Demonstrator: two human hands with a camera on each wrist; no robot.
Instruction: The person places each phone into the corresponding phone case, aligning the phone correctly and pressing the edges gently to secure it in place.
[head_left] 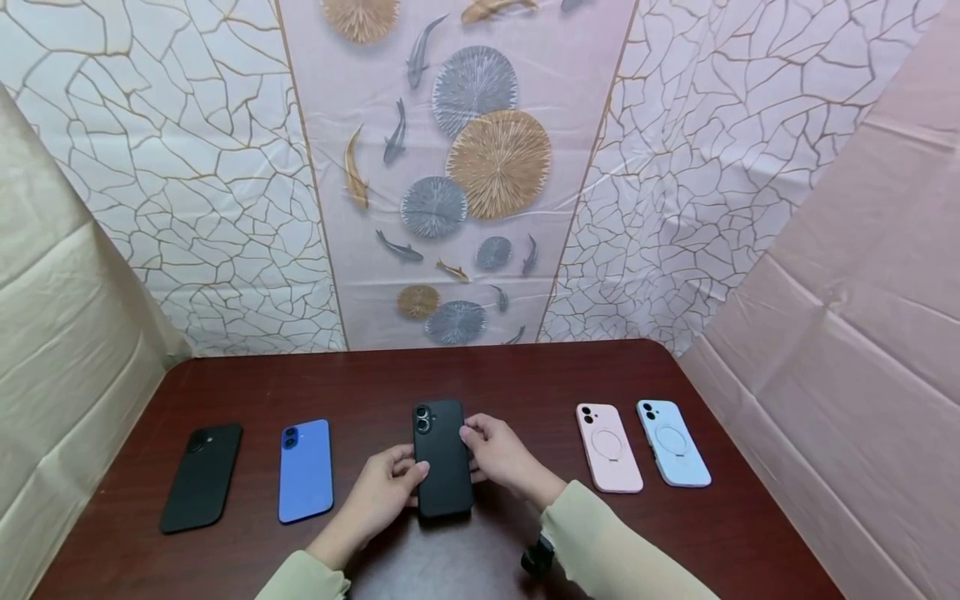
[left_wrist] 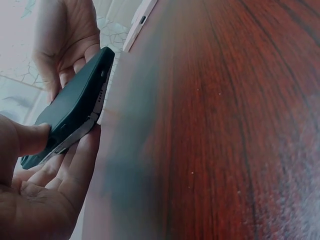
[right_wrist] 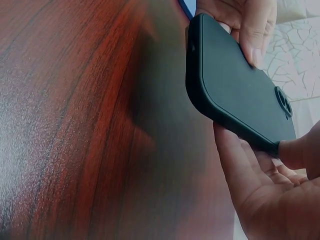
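Note:
Both hands hold a phone in a black case [head_left: 444, 467] raised over the middle of the table, its back and camera rings facing up. My left hand [head_left: 381, 490] pinches the left edge, thumb on top and fingers underneath. With thumb and fingers my right hand [head_left: 501, 454] grips the upper right edge. In the left wrist view, the phone's pale metal side [left_wrist: 80, 134] shows below the case's edge near one corner. Seen from the right wrist, the case [right_wrist: 235, 85] wraps the near edge.
A black phone [head_left: 201, 479] and a blue phone [head_left: 306, 471] lie at left. At right are a pink case [head_left: 611, 467] and a light blue case [head_left: 684, 462], each with a ring on its back. The dark red table [head_left: 375, 379] meets patterned cloth behind.

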